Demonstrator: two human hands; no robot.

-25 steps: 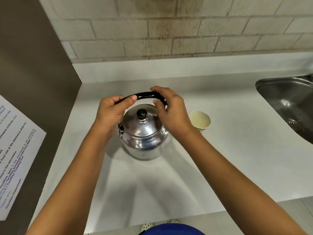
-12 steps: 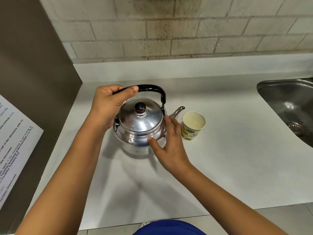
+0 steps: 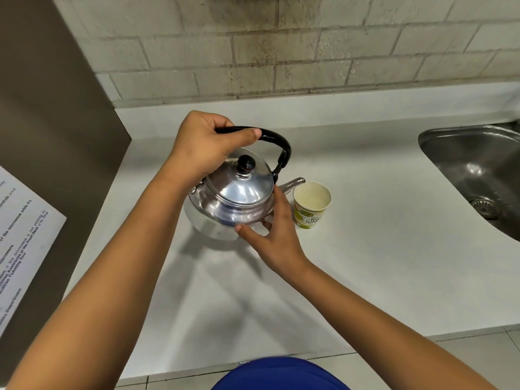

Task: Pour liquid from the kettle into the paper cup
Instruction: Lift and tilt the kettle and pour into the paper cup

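A: What lies nearest?
B: The counter's (image 3: 365,263) front edge, then broad bare surface. The sink (image 3: 478,175) bounds it at right, a brown panel (image 3: 56,122) at left.

A: And the hands?
B: The right hand (image 3: 277,237), fingers spread and holding nothing, rests against the kettle's (image 3: 239,198) near side. The left hand (image 3: 208,144) is curled round the black handle (image 3: 277,142).

A: What changed?
B: One second ago both hands held the handle; the right has since dropped to the body.

A: The kettle itself?
B: Polished steel with a black knob (image 3: 246,163), mid-counter and tilted, spout (image 3: 294,182) just beside the upright cup's (image 3: 311,204) rim.
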